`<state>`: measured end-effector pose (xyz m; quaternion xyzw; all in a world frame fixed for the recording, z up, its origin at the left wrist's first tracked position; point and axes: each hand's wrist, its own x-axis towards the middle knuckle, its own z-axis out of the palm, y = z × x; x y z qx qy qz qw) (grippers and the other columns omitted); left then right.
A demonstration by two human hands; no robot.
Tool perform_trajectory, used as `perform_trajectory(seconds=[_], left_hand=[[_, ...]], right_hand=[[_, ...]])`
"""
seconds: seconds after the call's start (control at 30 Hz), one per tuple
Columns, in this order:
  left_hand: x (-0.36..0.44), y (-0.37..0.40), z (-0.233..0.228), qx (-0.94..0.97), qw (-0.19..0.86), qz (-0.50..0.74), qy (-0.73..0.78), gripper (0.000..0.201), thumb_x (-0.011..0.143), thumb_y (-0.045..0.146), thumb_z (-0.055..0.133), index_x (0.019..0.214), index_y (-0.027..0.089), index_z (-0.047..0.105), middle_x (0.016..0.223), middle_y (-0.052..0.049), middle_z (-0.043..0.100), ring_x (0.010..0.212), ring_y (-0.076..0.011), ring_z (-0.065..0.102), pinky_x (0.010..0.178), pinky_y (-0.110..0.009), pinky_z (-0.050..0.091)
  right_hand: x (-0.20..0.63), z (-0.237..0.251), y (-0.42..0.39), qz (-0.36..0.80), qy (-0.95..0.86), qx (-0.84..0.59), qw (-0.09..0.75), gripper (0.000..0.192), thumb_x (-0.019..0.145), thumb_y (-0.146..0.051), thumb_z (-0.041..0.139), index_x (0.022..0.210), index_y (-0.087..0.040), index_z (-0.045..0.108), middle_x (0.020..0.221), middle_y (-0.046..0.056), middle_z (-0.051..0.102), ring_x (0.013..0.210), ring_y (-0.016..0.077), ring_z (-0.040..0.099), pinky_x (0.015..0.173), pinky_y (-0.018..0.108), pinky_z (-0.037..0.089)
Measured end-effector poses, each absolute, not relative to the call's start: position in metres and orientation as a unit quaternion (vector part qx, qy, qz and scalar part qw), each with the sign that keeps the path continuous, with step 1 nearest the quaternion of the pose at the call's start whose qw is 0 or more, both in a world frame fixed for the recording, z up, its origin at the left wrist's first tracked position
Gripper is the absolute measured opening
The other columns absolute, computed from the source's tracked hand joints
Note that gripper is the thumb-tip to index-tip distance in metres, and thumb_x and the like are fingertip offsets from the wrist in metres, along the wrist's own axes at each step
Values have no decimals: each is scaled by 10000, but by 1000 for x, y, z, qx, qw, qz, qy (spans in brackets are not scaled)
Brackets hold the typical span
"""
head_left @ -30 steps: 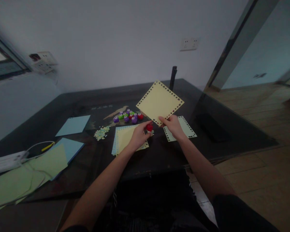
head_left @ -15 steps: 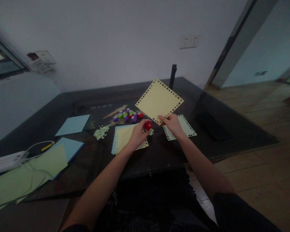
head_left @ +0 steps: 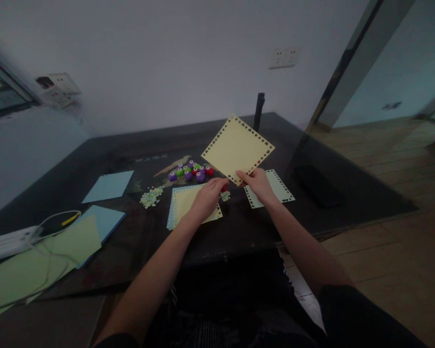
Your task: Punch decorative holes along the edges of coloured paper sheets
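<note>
My right hand [head_left: 258,185] pinches the near corner of a yellow square sheet [head_left: 238,148] with punched heart holes along its edges, holding it tilted above the dark table [head_left: 239,227]. My left hand [head_left: 205,198] is closed around a small red paper punch [head_left: 225,186], mostly hidden by the fingers, right at the sheet's lower corner. Under the left hand lie a yellow sheet on a blue sheet [head_left: 188,205]. A pale green punched sheet [head_left: 275,188] lies beneath my right hand.
A cluster of purple, green and red punches [head_left: 191,172] sits behind the sheets, with a heap of paper bits [head_left: 151,196] to its left. Blue sheets [head_left: 108,186] and green paper [head_left: 39,261] lie far left beside a white power strip [head_left: 7,241] with cables. A dark flat object [head_left: 317,186] lies right.
My left hand moved the red punch up to the held sheet's lower corner, and the fingers now cover most of it. The sheet rose slightly.
</note>
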<state>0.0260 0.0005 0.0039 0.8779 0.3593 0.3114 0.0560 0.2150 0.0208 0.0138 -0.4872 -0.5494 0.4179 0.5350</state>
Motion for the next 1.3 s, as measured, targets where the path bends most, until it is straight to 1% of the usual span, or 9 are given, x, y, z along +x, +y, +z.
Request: perform_trajectory(seconds=[0.1, 0.23, 0.4, 0.5, 0.7, 0.87, 1.1, 1.23, 1.3], left_hand=[[25, 2, 3, 869, 64, 311, 380, 475, 728, -24, 419, 1156, 170, 487, 1165, -104, 568, 1120, -210, 496, 960, -394, 425], [23, 3, 5, 844, 83, 349, 398, 373, 716, 0, 489, 1043, 174, 528, 1202, -100, 555, 1116, -209, 506, 979, -400, 412], [25, 3, 4, 806, 142, 399, 413, 340, 719, 60, 544, 1037, 178, 560, 1119, -86, 549, 1088, -196, 520, 947, -380, 447], [28, 4, 2, 769, 237, 417, 423, 326, 738, 131, 574, 1061, 172, 560, 1098, -87, 561, 1003, -188, 569, 865, -357, 498], [34, 1, 7, 617, 479, 454, 430, 355, 765, 330, 617, 1067, 154, 553, 955, -78, 653, 820, -168, 641, 720, -302, 533], [39, 2, 13, 509, 599, 456, 417, 306, 821, 331, 561, 1057, 140, 602, 990, -109, 668, 769, -147, 651, 670, -257, 525], [73, 52, 14, 577, 554, 407, 440, 271, 867, 324, 491, 1008, 129, 617, 945, -90, 668, 649, -100, 630, 505, -170, 454], [101, 98, 6, 651, 445, 347, 508, 266, 893, 286, 440, 1002, 113, 612, 871, -83, 683, 620, -110, 628, 525, -195, 466], [113, 118, 1, 676, 390, 314, 540, 262, 890, 282, 447, 993, 113, 618, 889, -90, 691, 615, -117, 626, 553, -214, 471]], right_hand=[[214, 14, 21, 429, -539, -487, 537, 324, 652, -462, 689, 693, -141, 666, 691, 98, 692, 543, 164, 608, 533, 305, 532], [214, 16, 20, 428, -536, -491, 537, 322, 658, -450, 684, 714, -133, 666, 732, 115, 694, 539, 169, 608, 543, 325, 532], [215, 15, 21, 422, -531, -492, 545, 327, 653, -460, 680, 695, -136, 659, 688, 101, 686, 549, 185, 616, 554, 336, 526], [217, 11, 24, 412, -529, -494, 553, 320, 655, -465, 675, 685, -147, 654, 656, 78, 681, 556, 196, 622, 551, 331, 518], [227, 14, 27, 418, -475, -465, 620, 379, 586, -412, 733, 859, -166, 640, 808, 56, 708, 622, 193, 632, 569, 325, 529], [253, 27, 20, 445, -428, -446, 648, 392, 586, -441, 730, 854, -175, 622, 764, 37, 689, 605, 173, 621, 549, 310, 521], [320, 16, 8, 436, -366, -445, 691, 353, 516, -370, 789, 778, -176, 653, 764, 53, 687, 706, 204, 641, 635, 352, 538], [343, 3, 4, 409, -314, -456, 726, 289, 476, -304, 814, 682, -196, 643, 733, 31, 682, 693, 184, 639, 640, 331, 539], [345, -1, 2, 412, -307, -453, 729, 283, 487, -300, 811, 698, -202, 651, 750, 27, 688, 693, 175, 640, 645, 318, 539]])
